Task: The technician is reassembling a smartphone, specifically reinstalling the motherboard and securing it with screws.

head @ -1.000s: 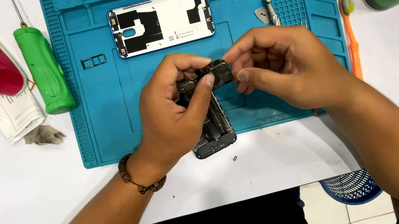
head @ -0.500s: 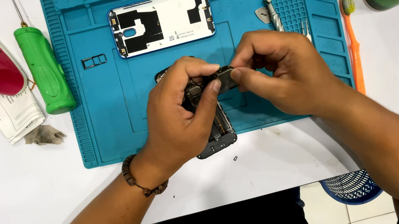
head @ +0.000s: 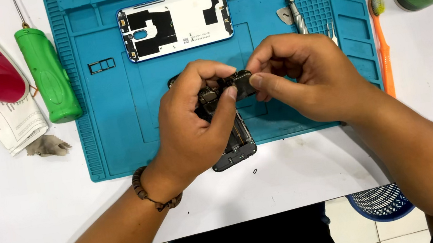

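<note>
While left hand grips opened phone body over blue repair mat, right hand now pinches small dark component at its top end; both hands shifted slightly right, component apparently being worked free.

Opened dark phone body, back off, internals showing, lifted over blue mat's 6 o'clock edge, long axis running 12 to 6, bottom end jutting toward 6. Small black part pinched at its 12 o'clock end.
</note>
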